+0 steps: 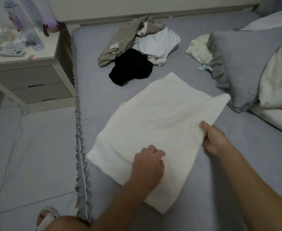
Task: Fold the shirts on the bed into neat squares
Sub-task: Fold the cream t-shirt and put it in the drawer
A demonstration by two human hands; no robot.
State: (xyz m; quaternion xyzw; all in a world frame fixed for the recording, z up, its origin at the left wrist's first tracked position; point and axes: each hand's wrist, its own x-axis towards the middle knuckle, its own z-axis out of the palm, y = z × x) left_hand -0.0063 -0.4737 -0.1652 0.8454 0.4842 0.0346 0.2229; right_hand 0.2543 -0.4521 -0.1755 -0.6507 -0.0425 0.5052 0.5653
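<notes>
The long white cotton shirt stretches away from the pillow-side right hand pinching its edge, while the left hand presses it with curled fingers.

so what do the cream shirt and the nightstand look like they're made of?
Cream shirt: soft matte fabric, likely cotton knit; it lies limp with shallow creases. Nightstand: rigid board, smooth pale painted or laminated finish, straight hard edges; wood or composite, can't tell.
</notes>
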